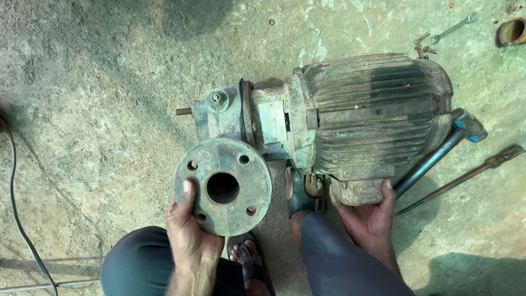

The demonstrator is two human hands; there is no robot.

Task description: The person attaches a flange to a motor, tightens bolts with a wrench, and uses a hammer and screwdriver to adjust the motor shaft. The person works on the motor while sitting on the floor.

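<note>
An old greenish motor pump with a ribbed body lies on the concrete floor. Its round flange, with a centre hole and several bolt holes, faces up toward me. My left hand grips the flange's lower left rim, thumb on its face. At the motor's near side, my right hand holds the rusty mounting foot. My sandalled feet rest between the two hands, against the pump.
A hammer with a blue-marked head and a long rusty tool lie right of the motor. A wrench and bolts lie at the far right, near a rusty ring. A cable runs along the left.
</note>
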